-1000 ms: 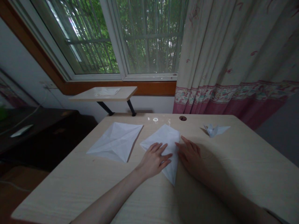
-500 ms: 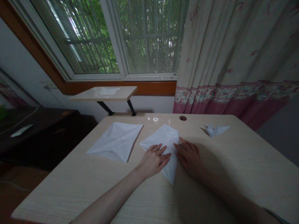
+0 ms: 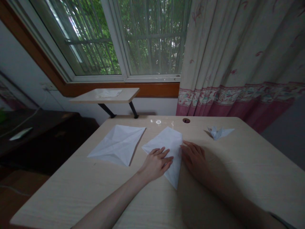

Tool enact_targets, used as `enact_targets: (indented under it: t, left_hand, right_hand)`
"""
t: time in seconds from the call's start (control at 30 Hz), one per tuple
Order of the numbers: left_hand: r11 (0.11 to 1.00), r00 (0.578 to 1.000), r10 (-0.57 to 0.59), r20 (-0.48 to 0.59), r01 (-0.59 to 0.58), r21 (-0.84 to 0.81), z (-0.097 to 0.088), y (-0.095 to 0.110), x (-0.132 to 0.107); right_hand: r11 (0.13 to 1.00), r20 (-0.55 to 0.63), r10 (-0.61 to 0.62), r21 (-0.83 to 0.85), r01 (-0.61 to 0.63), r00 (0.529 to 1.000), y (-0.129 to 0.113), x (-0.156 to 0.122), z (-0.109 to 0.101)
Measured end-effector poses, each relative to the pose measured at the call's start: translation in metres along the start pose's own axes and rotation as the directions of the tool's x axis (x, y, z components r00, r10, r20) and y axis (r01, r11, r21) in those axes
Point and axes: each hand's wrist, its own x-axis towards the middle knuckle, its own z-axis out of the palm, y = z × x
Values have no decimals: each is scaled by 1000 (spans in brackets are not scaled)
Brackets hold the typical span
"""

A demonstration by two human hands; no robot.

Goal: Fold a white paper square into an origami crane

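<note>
The white paper (image 3: pixel 170 140) lay on the worktop (image 3: pixel 133 200), right of the spread sheet (image 3: pixel 116 144): lightly creased, kite-like, tapering to a sharp tip. My left fingers (image 3: pixel 164 154) pressed it flat, splayed, gripping nothing; my right fingers (image 3: pixel 192 147), loosely extended, met its edge farthest from that sheet.

A pale wood-grain table (image 3: pixel 147 203) across the lower frame bears a creased white paper sheet (image 3: pixel 116 144) centre-left, a folded white paper (image 3: pixel 166 138) near centre, and a small white paper figure (image 3: pixel 220 133) right.
</note>
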Motion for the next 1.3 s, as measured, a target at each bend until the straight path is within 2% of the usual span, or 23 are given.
enact_targets:
  t: [0.33,0.67,1.07,1.3]
  left_hand:
    - [1000,1000,14,-16,-14,-4,1,-1,0]
    - [1000,999,24,-47,-24,-2,4,-1,-1]
    - [1000,1000,19,-7,-19,-3,0,-1,0]
    - [1000,1000,2,-1,-2,-11,-2,-1,1]
  right_hand:
    - [996,20,72,-61,-71,997,-1,-1,-1]
    - [993,48,24,-116,-18,999,-2,0,-3]
    - [992,24,-13,123,10,1000,-6,1,-6]
    - [955,92,-44,295,15,995,-12,5,-14]
